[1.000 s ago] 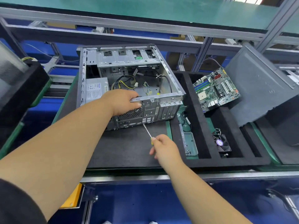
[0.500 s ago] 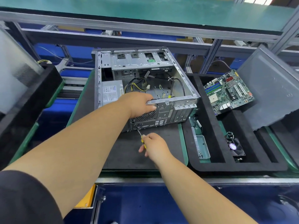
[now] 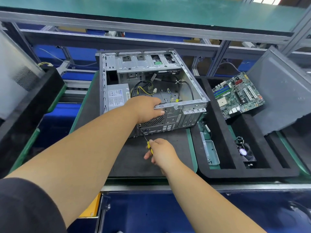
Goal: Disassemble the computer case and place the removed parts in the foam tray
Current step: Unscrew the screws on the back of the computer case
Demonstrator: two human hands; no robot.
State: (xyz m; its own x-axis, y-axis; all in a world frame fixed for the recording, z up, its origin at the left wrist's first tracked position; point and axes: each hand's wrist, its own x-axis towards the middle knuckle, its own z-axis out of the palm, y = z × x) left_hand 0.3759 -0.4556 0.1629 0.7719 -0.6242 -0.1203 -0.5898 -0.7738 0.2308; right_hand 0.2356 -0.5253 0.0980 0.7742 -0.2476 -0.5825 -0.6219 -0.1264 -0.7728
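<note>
The opened computer case [image 3: 151,91] lies on a dark mat [image 3: 134,158] left of the black foam tray [image 3: 223,142], which holds the motherboard [image 3: 239,96] and 1 fan [image 3: 245,152], while the left hand [image 3: 144,108] grips the case's rear edge and the right hand [image 3: 161,153] clasps a yellow-handled screwdriver [image 3: 148,143] touching the rear panel.

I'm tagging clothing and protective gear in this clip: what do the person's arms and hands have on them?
Both forearms are bare. The left hand and right hand wear no gloves, and no watch or wrist strap shows. A dark short sleeve covers the left upper arm; the right upper arm is out of frame.
</note>
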